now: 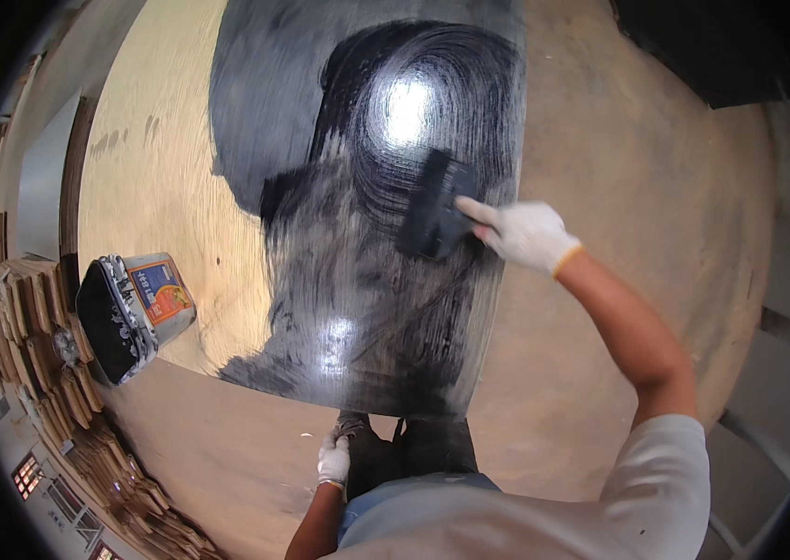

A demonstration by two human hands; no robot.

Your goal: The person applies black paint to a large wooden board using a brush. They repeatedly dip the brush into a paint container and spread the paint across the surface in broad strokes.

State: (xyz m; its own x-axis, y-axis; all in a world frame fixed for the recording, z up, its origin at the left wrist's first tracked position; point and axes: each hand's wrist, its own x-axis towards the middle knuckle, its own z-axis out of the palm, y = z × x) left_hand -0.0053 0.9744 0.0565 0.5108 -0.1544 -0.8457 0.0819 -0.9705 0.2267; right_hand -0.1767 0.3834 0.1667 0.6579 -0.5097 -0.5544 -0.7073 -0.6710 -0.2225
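My right hand (pixel 525 231), in a white knit glove, grips a wide flat brush (pixel 434 207) coated in black. The brush lies against a pale wooden board (pixel 171 121), over wet black coating (pixel 357 252) with curved streaks and glossy patches. Low in the head view, my left hand (pixel 333 459), also gloved, hangs beside my leg below the board's near edge. Its fingers look curled, and whatever they may hold cannot be made out. At the board's near left corner a rectangular metal can (pixel 163 297) with a coloured label stands, its open top smeared black.
Bare pale wood shows along the board's left side; a duller dark grey area (pixel 264 93) covers the far part. Stacks of wooden boards (pixel 31 317) line the left. Brown floor (pixel 628 149) spreads to the right, with a dark object (pixel 703 47) at the far right.
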